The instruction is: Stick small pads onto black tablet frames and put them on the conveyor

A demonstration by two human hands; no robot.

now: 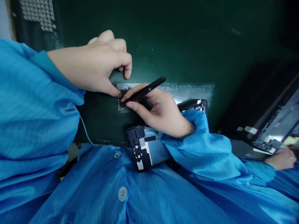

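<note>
Black tweezers (146, 90) are held pen-like in my right hand (163, 110), which is closed around them. Their tip points down at small grey squares (119, 105) at the left end of a clear plastic strip (193, 90). Beside that end is my left hand (100, 63), its thumb tip by the strip and its index finger bent, with a gap between them. Just below my right hand lies an opened phone (149, 149) showing its dark inner parts. Behind my right wrist another dark device (193, 104) is partly hidden by the sleeve.
The work surface is a dark green mat (177, 40). A sheet of small light pads (38, 14) lies at the far left. To the right, another person's hand (281, 158) is at a dark framed device (277, 124). A thin blue cord (85, 129) hangs near my left sleeve.
</note>
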